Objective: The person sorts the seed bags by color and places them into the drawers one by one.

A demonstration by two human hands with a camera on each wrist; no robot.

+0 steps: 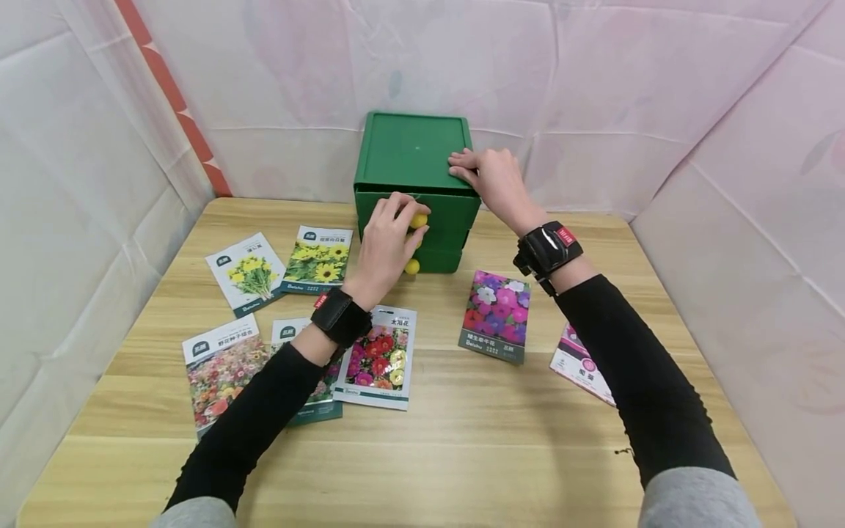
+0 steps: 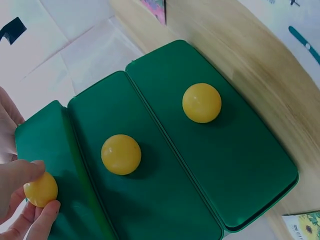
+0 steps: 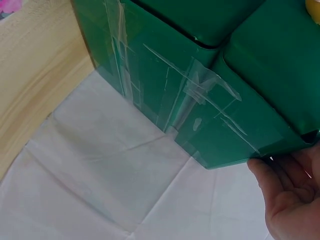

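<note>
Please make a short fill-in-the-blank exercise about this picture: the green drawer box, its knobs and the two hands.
1. The left hand pinches the ____ yellow knob of the green drawer box.
2. The right hand rests on the ____ of the box.
3. The box front has ____ yellow knobs.
4. Flower seed packets lie on the ____ table.

Missing words: top; top; three; wooden

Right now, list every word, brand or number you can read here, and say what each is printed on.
"Beishu": the purple-flower seed packet, lower edge, read with some doubt.
"Beishu": the packet with red and pink flowers, lower edge, equally faint.
Chinese titles on all the seed packets: too small to read.
Red tags on both wrist straps: blurred.
Green drawer box: no text.
</note>
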